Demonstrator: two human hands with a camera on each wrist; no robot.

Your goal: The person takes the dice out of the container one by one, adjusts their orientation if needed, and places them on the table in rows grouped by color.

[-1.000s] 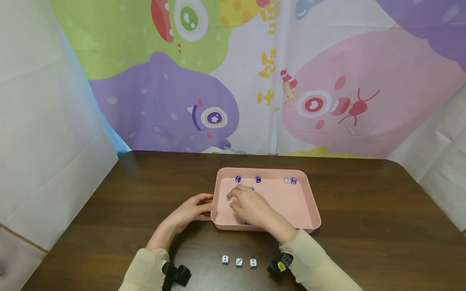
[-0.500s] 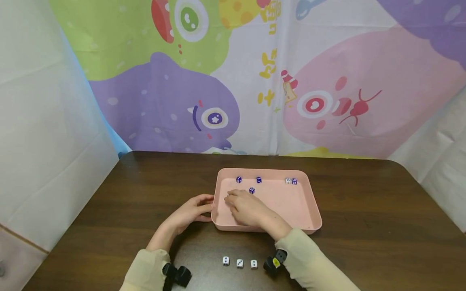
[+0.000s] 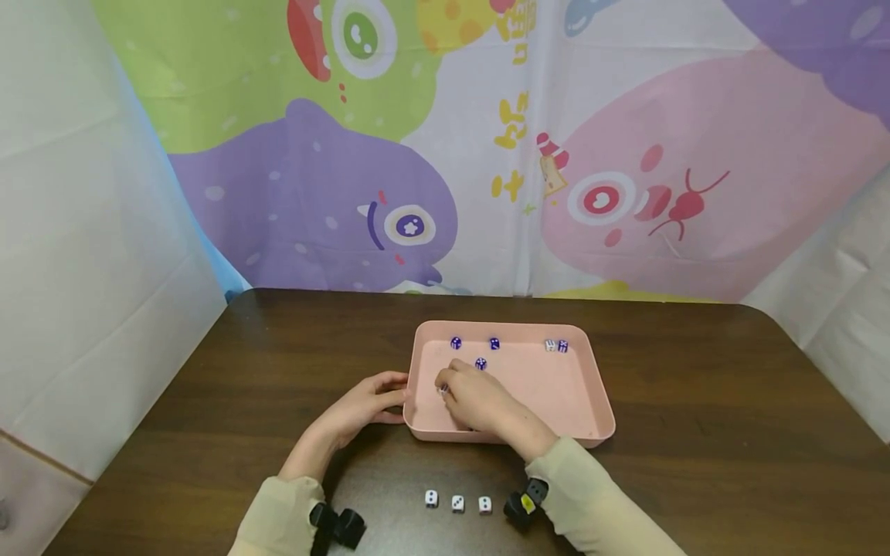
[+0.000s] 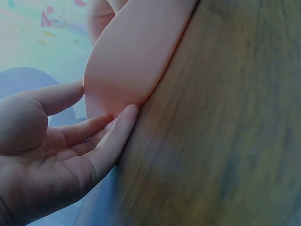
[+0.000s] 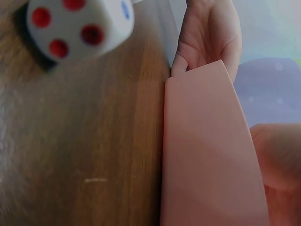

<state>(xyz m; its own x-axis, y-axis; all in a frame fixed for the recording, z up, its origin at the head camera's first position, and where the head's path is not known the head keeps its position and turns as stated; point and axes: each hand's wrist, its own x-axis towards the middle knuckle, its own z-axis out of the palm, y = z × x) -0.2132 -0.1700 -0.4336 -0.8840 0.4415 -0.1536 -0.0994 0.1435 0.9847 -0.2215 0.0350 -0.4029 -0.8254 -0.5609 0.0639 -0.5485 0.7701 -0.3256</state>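
Note:
A shallow pink tray lies on the dark wooden table. My right hand reaches over its near side and pinches a white die between thumb and fingertips, low over the tray's left part. Outside the left wall, my left hand touches the tray; in the left wrist view its thumb meets the rim and its extended fingers rest against the wall. Blue dice lie beyond the right hand, and a white die sits beside a blue die in the far right corner.
Three white dice, the middle die among them, stand in a row on the table in front of the tray. Black wrist cameras are strapped over both sleeves. A cartoon-printed cloth hangs behind the table's far edge.
The right fingers have drawn slightly toward the near side and closed on the white die, which is visible between the fingertips. The left hand and tray have stayed in place.

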